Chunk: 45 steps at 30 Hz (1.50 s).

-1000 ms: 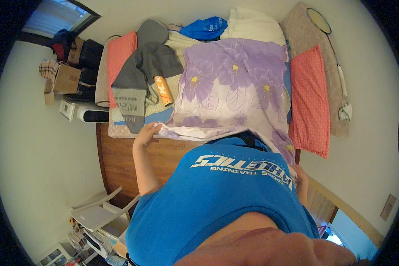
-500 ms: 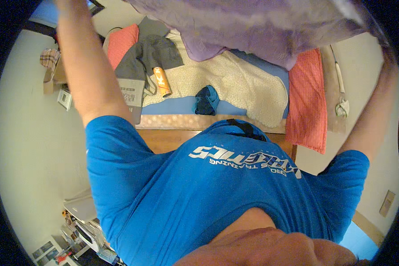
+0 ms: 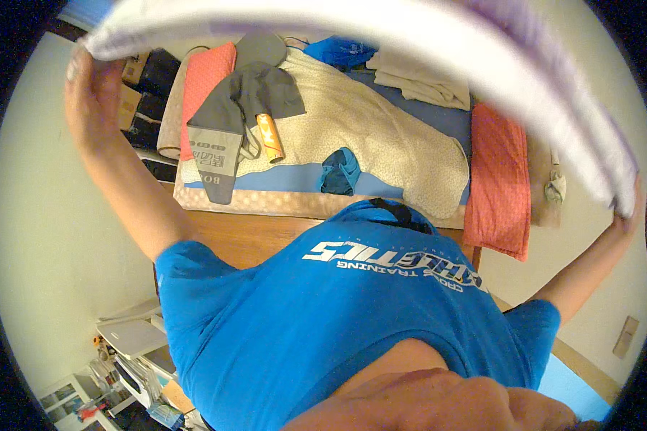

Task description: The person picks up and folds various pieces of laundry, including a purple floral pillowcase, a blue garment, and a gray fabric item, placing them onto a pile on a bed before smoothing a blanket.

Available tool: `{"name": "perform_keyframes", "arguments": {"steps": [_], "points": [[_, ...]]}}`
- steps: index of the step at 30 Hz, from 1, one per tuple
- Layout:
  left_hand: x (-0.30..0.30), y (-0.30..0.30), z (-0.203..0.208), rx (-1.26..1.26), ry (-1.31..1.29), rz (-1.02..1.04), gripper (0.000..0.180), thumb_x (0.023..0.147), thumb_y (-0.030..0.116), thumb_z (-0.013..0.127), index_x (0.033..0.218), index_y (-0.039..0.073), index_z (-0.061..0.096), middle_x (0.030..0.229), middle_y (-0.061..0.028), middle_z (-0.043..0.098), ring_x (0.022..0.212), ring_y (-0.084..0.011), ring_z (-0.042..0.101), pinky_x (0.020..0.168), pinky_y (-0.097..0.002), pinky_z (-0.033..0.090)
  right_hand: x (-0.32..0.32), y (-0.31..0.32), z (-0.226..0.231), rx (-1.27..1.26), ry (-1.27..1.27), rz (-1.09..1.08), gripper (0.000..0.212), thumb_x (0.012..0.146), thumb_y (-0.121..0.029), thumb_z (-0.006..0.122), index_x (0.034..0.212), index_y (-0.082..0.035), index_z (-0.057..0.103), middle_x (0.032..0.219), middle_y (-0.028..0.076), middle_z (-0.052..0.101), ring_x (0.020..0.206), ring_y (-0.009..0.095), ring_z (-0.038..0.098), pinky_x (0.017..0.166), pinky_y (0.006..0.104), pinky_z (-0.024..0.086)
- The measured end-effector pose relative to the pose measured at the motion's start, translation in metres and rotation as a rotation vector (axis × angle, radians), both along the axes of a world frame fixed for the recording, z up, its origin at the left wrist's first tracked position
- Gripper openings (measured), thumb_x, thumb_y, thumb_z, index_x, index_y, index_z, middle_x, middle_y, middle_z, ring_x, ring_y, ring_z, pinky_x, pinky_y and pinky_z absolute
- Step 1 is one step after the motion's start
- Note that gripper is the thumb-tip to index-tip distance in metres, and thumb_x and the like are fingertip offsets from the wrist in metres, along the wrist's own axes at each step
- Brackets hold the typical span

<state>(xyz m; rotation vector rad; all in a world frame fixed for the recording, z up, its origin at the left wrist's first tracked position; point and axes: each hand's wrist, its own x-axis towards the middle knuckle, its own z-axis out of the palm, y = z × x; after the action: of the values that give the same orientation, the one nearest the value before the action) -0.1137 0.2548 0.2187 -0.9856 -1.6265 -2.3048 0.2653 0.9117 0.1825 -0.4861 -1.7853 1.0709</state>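
Note:
A large purple-and-white cloth (image 3: pixel 381 32) is stretched high in front of me, its middle bowed upward and blurred by motion. At its left corner, my left hand (image 3: pixel 93 93) is closed on the edge. My right hand (image 3: pixel 627 212), lower down at the far right, grips the opposite corner. Both arms are spread wide. Under the cloth lies a bed with a cream patterned blanket (image 3: pixel 366 122). A crumpled teal-and-black piece of underwear (image 3: pixel 338 172) rests by the blanket's near edge.
On the bed's left are a dark grey garment (image 3: pixel 251 90), an orange tube (image 3: pixel 269 136) and a red pillow (image 3: pixel 207 79). A red cloth (image 3: pixel 499 172) hangs at the right. Farther back sit a blue bag (image 3: pixel 341 52) and folded cream fabric (image 3: pixel 417 75).
The cloth has swung up from hanging over the bed into a taut arc, uncovering the blue bag and folded fabric. My hands have come lower into view, still holding it.

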Motion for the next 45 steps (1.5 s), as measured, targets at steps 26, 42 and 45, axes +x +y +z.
{"name": "perform_keyframes", "arguments": {"steps": [26, 42, 45], "points": [[0.054, -0.051, -0.295, -0.322, -0.731, -0.003, 0.014, 0.074, 0.01, 0.059, 0.086, 0.005, 0.056, 0.078, -0.0011, 0.054, 0.07, -0.0097, 0.049, 0.065, -0.0223, 0.039, 0.108, -0.143, -0.322, -1.022, -0.429, -0.086, 0.037, 0.078, -0.027, 0.055, 0.1, 0.002, 0.051, 0.095, 0.009, 0.056, 0.081, 0.016, 0.054, 0.07, 0.0278, 0.044], [0.055, -0.052, -0.275, -0.434, -0.601, 0.028, 0.014, 0.075, 0.012, 0.057, 0.083, 0.001, 0.052, 0.074, -0.0036, 0.053, 0.066, -0.0107, 0.048, 0.062, -0.0218, 0.037, 0.152, -0.129, -0.331, -1.094, -0.521, -0.012, 0.035, 0.079, -0.026, 0.053, 0.1, 0.001, 0.051, 0.092, 0.009, 0.057, 0.078, 0.016, 0.055, 0.068, 0.0283, 0.045], [0.052, -0.047, -0.268, -0.45, -0.58, 0.063, 0.015, 0.074, 0.012, 0.058, 0.081, 0.0, 0.052, 0.073, -0.0044, 0.053, 0.066, -0.011, 0.048, 0.062, -0.0218, 0.037, 0.15, -0.12, -0.316, -1.014, -0.592, -0.04, 0.035, 0.078, -0.026, 0.054, 0.099, 0.002, 0.051, 0.091, 0.009, 0.057, 0.076, 0.016, 0.056, 0.067, 0.028, 0.045]]}}
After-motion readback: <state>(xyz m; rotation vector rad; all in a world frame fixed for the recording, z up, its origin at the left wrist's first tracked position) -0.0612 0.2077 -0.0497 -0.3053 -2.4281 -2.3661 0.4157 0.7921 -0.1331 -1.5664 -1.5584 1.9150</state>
